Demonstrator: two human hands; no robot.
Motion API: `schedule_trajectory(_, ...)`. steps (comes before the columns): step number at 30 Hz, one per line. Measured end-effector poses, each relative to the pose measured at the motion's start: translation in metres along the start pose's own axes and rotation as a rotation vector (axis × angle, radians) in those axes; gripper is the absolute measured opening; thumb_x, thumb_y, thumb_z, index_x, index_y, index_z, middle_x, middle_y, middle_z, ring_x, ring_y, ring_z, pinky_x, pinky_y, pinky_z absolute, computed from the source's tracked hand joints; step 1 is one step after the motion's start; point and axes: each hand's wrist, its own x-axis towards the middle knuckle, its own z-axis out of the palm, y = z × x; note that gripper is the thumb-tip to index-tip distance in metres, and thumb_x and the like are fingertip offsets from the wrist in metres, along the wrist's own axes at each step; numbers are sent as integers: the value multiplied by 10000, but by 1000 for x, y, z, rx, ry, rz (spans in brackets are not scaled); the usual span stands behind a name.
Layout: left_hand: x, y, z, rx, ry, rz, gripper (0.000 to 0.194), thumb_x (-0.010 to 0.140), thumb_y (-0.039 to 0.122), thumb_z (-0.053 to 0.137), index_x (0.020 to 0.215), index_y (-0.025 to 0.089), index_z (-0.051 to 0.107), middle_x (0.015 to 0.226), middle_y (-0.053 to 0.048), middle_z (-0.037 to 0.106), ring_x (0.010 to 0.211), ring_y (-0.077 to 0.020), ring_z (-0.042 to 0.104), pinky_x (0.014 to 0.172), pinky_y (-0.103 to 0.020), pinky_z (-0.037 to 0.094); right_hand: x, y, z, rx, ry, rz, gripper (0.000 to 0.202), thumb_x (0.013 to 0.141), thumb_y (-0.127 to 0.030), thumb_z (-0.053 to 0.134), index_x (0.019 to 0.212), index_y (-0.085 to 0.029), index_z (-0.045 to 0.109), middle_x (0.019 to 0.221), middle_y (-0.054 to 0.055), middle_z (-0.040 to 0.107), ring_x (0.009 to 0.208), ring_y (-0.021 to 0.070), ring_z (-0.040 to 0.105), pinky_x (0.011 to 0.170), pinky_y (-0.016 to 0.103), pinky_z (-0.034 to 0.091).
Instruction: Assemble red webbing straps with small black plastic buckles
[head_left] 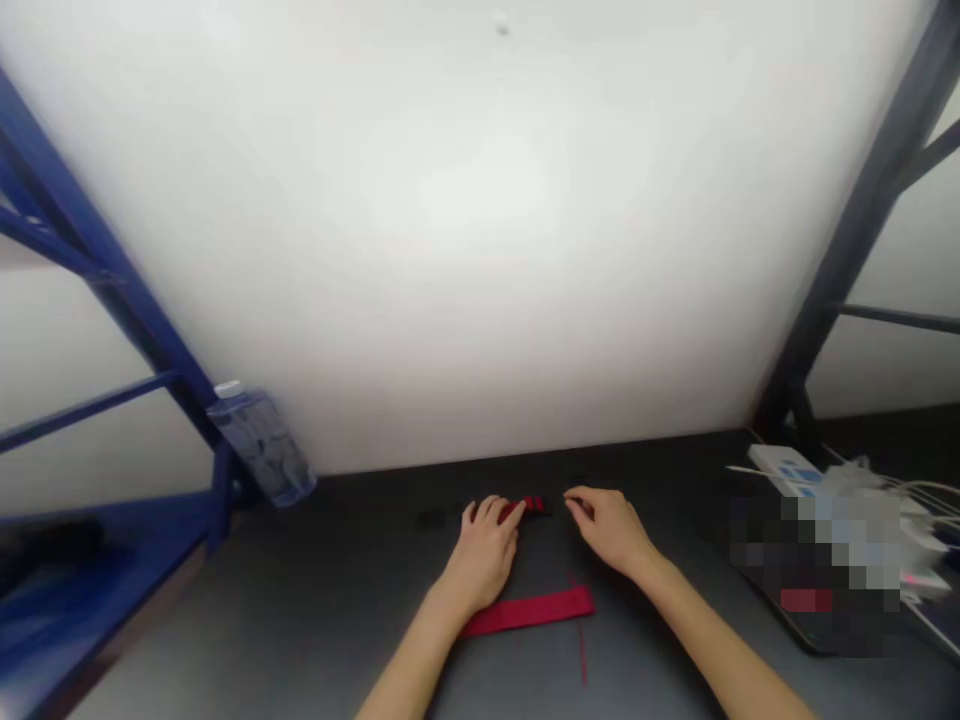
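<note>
My left hand [484,553] lies palm down on the dark tabletop with its fingers spread. Its fingertips press on a small red-and-black strap [534,504], part of which they hide. To the right, my right hand [609,522] is closed in a pinch just beyond the strap's right end. Whatever is between its fingertips is too small or dark to make out. Nearer me, a flat red fabric band [536,609] lies across the table, its left end behind my left wrist. A thin red thread [583,655] trails from the band's right end.
A clear plastic bottle [264,445] with a white cap stands at the back left, by a blue metal frame [142,285]. On the right are a white box [787,466], tangled white cables [926,500] and a blurred-out dark flat object [799,625]. A white wall [480,300] rises behind.
</note>
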Motion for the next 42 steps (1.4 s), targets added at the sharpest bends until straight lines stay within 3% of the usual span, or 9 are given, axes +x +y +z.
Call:
schedule_trajectory(3,-1,2,-5,-30,45,-17,425,943,213,386,1365,262,414,1273,-99,484,1235,-250,402,1055,-511,290,6,18,-8,-53,51,107,265,908,-306,451,975,-247,700,863,41,711,738,172,641,599,246,378)
schedule_trajectory(7,-7,15,-21,-169,125,-53,357,935,224,414,1283,231,492,1222,-103,508,1168,-243,449,1015,-449,361,11,36,-14,-110,13,200,221,883,-295,490,914,-254,705,849,47,703,754,182,643,575,247,355)
schedule_trajectory(12,-16,39,-31,-439,-37,41,104,862,281,580,922,214,632,967,-47,595,951,-189,542,865,-309,451,12,42,-12,-133,-34,202,197,872,-320,519,848,-249,701,818,53,694,769,195,645,592,255,365)
schedule_trajectory(18,-18,47,-24,-479,-108,76,300,653,376,793,862,199,669,928,-43,606,943,-206,538,851,-302,446,12,38,-2,-136,-49,182,193,852,-369,564,938,-237,676,873,64,694,812,203,650,632,262,385)
schedule_trajectory(24,-16,46,-25,-441,-136,88,157,722,300,736,846,208,711,878,-44,618,915,-203,538,827,-297,450,12,41,4,-136,-71,183,188,835,-389,584,908,-224,638,834,62,678,783,207,648,622,263,371)
schedule_trajectory(30,-15,47,-26,-446,-133,76,156,735,306,718,852,203,713,884,-46,622,896,-193,555,802,-276,453,12,41,2,-83,-98,207,187,807,-380,617,881,-210,592,806,45,659,709,175,624,580,241,340)
schedule_trajectory(37,-18,51,-20,-429,-204,54,143,719,310,719,799,194,698,776,-11,615,706,-139,563,626,-218,419,9,35,2,-119,-97,153,126,863,-324,546,846,-207,588,818,47,671,778,194,646,591,249,326)
schedule_trajectory(42,-18,54,-25,-433,-195,75,137,750,320,682,799,193,700,786,-24,629,707,-145,573,638,-227,419,10,34,3,-139,-94,146,119,873,-322,537,845,-214,579,823,46,673,780,207,654,587,256,326)
